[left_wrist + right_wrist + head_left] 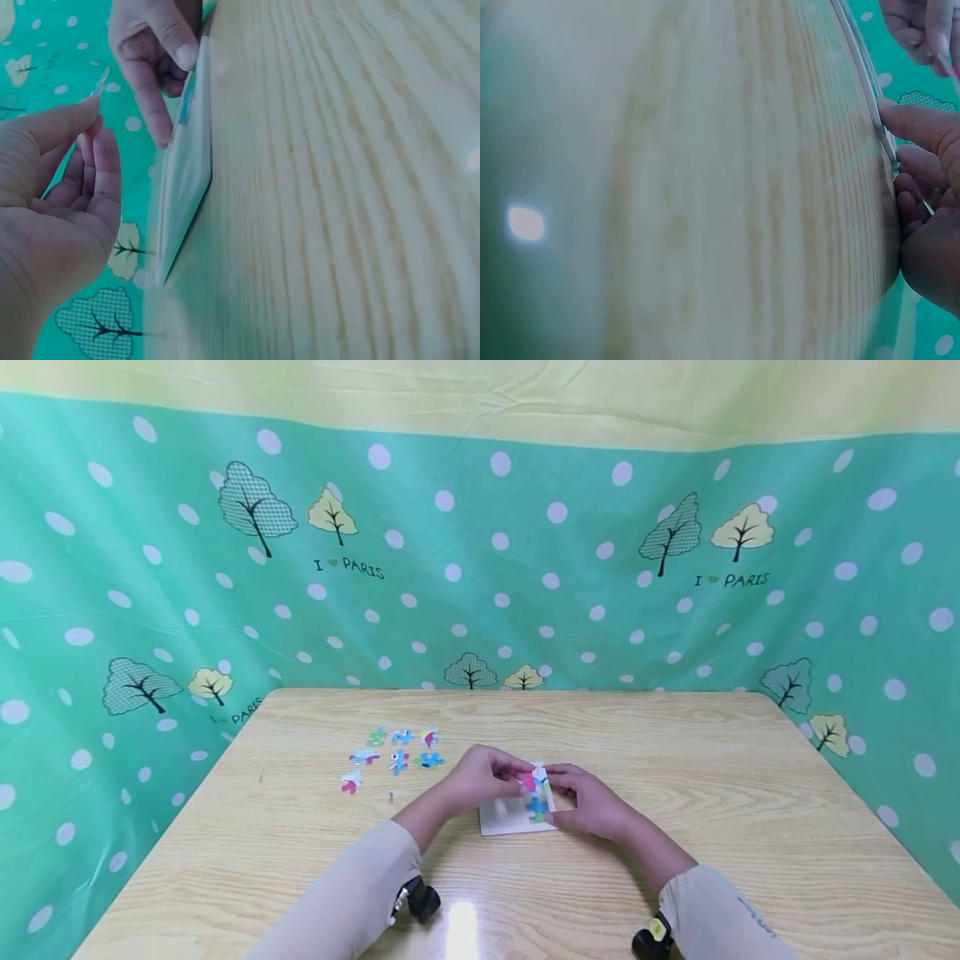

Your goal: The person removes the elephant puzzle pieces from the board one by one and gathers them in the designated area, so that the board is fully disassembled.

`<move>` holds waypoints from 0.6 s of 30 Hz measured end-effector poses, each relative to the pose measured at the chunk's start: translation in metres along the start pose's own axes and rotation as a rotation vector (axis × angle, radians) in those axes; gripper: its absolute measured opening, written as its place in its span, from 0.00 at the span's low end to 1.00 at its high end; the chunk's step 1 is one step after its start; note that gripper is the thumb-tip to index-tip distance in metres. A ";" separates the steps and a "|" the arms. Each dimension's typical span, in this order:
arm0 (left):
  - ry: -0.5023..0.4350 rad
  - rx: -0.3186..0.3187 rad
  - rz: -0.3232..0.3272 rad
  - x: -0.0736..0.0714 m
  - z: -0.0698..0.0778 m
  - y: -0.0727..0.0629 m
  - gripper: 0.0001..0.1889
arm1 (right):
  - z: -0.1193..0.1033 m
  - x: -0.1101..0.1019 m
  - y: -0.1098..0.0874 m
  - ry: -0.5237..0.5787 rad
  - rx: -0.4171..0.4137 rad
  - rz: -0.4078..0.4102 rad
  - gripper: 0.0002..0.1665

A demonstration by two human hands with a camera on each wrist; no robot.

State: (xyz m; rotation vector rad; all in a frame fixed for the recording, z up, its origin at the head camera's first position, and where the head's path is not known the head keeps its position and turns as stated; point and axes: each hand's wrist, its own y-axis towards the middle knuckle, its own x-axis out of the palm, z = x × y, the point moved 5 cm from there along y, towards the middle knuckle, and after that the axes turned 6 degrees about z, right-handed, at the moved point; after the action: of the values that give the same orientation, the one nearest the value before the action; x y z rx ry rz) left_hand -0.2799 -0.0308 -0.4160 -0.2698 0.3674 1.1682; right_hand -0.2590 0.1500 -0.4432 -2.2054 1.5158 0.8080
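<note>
A white puzzle tray (501, 818) lies flat on the table in front of me. Several joined jigsaw pieces (537, 812) fill part of its right side. My left hand (478, 774) is raised over the tray, pinching a jigsaw piece (101, 80) between thumb and fingers; pink shows on this piece in the head view. At the tray's right edge is my right hand (596, 803), its thumb by the near corner and its fingers by the far one, gripping the tray. The right wrist view shows the thumb (911, 124) against the tray's edge.
Several loose jigsaw pieces (399, 762) lie spread to the left of the tray. Nearer me is a tiny dark object (391, 797). The wooden table (675, 743) ends at a green dotted curtain (480, 568) behind it and on both sides.
</note>
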 end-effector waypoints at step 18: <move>-0.035 0.054 0.007 -0.026 0.003 -0.019 0.16 | 0.001 0.000 -0.001 -0.002 0.064 0.011 0.35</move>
State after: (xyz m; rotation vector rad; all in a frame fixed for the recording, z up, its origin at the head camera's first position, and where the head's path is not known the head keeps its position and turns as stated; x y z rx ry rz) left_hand -0.2708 -0.0589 -0.4016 -0.2006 0.3692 1.1665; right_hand -0.2585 0.1507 -0.4440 -2.1513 1.5326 0.7540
